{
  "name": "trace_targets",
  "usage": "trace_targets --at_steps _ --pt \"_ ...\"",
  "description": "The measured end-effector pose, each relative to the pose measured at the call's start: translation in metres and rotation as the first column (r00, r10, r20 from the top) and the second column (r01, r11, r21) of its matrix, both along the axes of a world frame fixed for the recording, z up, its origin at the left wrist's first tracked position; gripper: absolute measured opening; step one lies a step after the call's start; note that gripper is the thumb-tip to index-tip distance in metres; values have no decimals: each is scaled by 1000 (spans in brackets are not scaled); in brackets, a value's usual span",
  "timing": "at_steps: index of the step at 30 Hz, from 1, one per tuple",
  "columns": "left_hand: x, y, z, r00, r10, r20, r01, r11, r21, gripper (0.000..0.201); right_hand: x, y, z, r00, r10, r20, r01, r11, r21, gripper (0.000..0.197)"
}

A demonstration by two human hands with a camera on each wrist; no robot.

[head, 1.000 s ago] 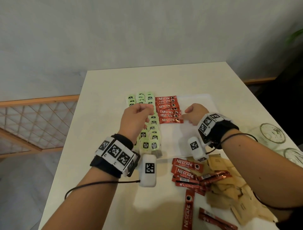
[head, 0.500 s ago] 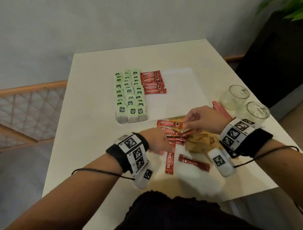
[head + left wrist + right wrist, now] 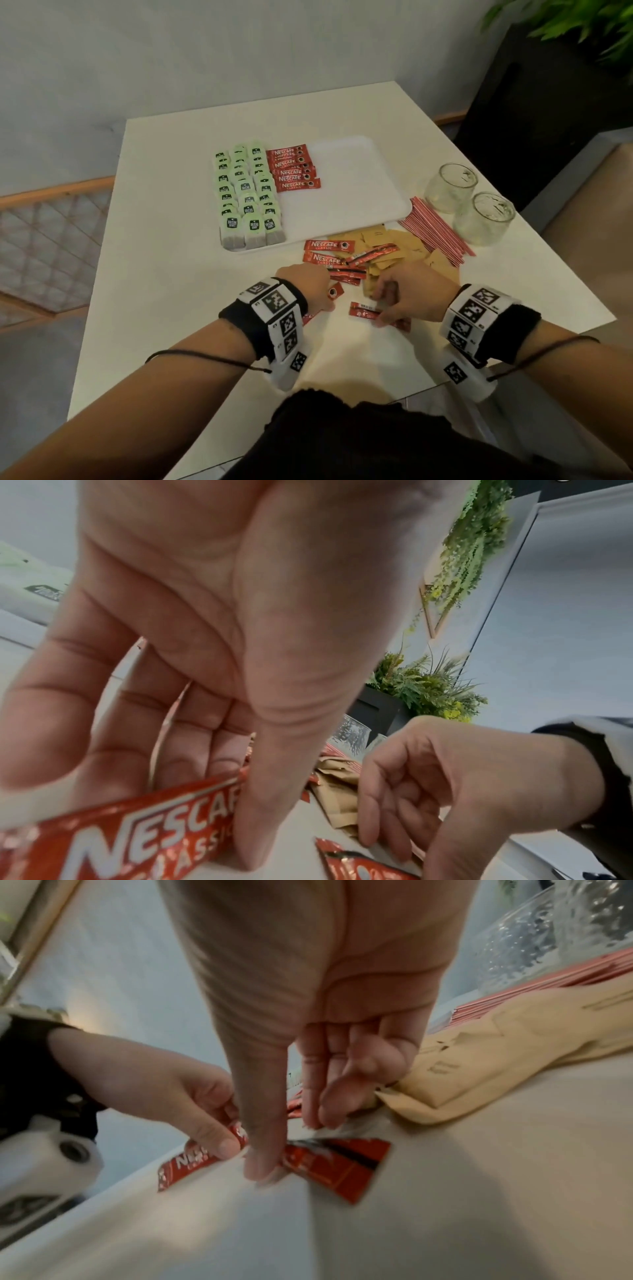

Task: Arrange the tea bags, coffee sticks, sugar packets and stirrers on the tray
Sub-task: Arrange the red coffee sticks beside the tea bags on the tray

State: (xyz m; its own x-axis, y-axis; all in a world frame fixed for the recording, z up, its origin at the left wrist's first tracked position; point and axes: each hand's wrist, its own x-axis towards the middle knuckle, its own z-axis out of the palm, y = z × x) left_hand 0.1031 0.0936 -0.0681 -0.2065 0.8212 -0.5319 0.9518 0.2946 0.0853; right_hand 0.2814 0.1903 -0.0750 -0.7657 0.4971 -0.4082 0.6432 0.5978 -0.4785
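On the white tray, green tea bags fill three columns at the left, with a short stack of red coffee sticks beside them. Loose coffee sticks, brown sugar packets and red stirrers lie on the table in front of the tray. My left hand pinches one coffee stick between thumb and fingers, low over the table. My right hand pinches another coffee stick that still lies on the table, beside the sugar packets.
Two empty glasses stand to the right of the tray, just behind the stirrers. The right two thirds of the tray is bare. The table's front edge runs close below my wrists. A dark planter stands at the far right.
Both hands left the tray and came back to the loose pile near the front edge. Each has now closed on a coffee stick; the right hand dropped lower than half a second ago.
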Motion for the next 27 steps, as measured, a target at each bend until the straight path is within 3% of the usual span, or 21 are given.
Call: trace_targets --at_steps 4,9,11,14,19,24,27 --pt "-3 -1 2 997 16 74 -16 1000 2 20 -3 -4 0 999 33 43 -35 998 54 29" --pt "-12 -1 11 947 74 312 -44 994 -103 16 -8 -3 3 994 78 72 -85 991 103 18" --pt "-15 0 18 922 107 373 -87 994 -72 14 -10 0 5 995 73 71 -81 991 111 18" --pt "-22 2 31 889 136 437 -186 980 75 19 -12 10 11 996 -4 -88 5 1000 9 9" --pt "-33 9 47 789 145 596 -387 872 300 33 -26 30 41 942 -120 -313 54 976 -211 17" --pt "-37 15 55 749 148 646 -511 750 420 30 -55 45 57 915 -132 -382 43 972 -231 8" --pt "-39 19 58 718 185 670 -597 659 458 29 -73 51 63 903 -158 -399 42 958 -285 19"
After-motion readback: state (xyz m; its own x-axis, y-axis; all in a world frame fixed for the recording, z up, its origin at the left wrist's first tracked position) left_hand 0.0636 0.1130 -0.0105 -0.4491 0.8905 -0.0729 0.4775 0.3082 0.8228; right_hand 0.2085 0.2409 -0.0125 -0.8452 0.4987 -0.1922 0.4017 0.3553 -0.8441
